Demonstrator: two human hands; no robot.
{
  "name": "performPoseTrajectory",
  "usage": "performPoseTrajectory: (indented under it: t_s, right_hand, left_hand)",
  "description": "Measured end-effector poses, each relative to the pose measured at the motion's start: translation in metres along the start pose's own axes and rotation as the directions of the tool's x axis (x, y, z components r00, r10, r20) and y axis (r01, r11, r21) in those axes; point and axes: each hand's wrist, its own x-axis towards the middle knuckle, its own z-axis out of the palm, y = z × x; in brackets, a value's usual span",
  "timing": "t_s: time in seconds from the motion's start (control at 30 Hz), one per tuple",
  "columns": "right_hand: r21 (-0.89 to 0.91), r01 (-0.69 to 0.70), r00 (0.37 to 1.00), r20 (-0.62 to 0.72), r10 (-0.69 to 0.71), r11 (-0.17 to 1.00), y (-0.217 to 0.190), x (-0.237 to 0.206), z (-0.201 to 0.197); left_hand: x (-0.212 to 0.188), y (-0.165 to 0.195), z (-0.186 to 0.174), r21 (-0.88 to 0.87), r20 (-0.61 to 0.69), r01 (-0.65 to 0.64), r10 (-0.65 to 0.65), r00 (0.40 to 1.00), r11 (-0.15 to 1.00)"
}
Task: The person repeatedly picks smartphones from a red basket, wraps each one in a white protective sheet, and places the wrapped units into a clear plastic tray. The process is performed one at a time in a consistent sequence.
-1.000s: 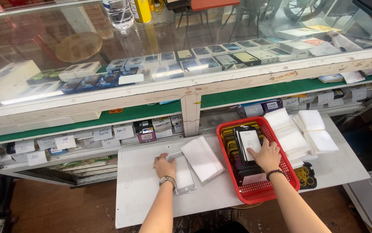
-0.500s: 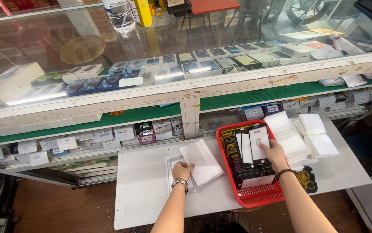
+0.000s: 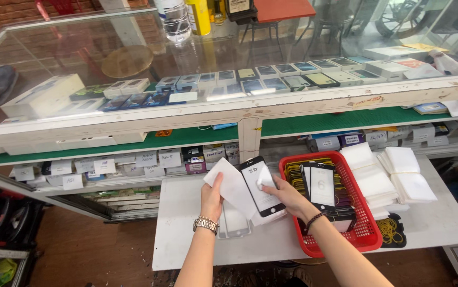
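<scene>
We are now holding the screen protector point(image 3: 260, 186), lifted out of the red basket point(image 3: 367, 234) (moments ago our right hand point(image 3: 287, 196) was flat there), while our left hand point(image 3: 211, 199) is gripping a white sleeve point(image 3: 232, 186) over the table point(image 3: 186, 250).

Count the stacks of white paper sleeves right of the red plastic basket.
2: one stack of white paper sleeves beside the red plastic basket, another farther right; more may be hidden.
</scene>
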Motion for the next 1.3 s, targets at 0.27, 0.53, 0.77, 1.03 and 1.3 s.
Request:
performPoseTrajectory:
  t_s: [0.27, 0.53, 0.77, 1.03, 1.3]
  right_hand:
    - [0.554, 0.487, 0.848, -0.114, -0.518, 0.675, -0.044, 0.02, 0.017]
    - [0.566, 0.353, 0.901, 0.008, -0.434, 0.744, -0.042, 0.012, 0.045]
    - [0.341, 0.346, 0.93, 0.0, -0.368, 0.874, -0.038, 0.007, 0.034]
    - [-0.246, 0.402, 0.91, 0.001, -0.414, 0.882, -0.073, -0.004, 0.022]
    - [-0.63, 0.556, 0.819, 0.303, -0.488, 0.543, -0.033, 0.017, 0.046]
  left_hand:
    - [-0.014, -0.023, -0.009, 0.393, 0.217, -0.237, 0.161, 0.963, 0.888]
    - [-0.026, -0.029, -0.005, 0.36, 0.343, -0.226, 0.097, 0.934, 0.905]
    - [-0.029, -0.02, -0.022, 0.288, 0.339, -0.131, 0.026, 0.94, 0.949]
    - [-0.034, -0.01, -0.023, 0.262, 0.357, -0.016, -0.081, 0.931, 0.965]
    - [-0.013, -0.003, -0.025, 0.242, 0.142, 0.014, -0.049, 0.989, 0.97]
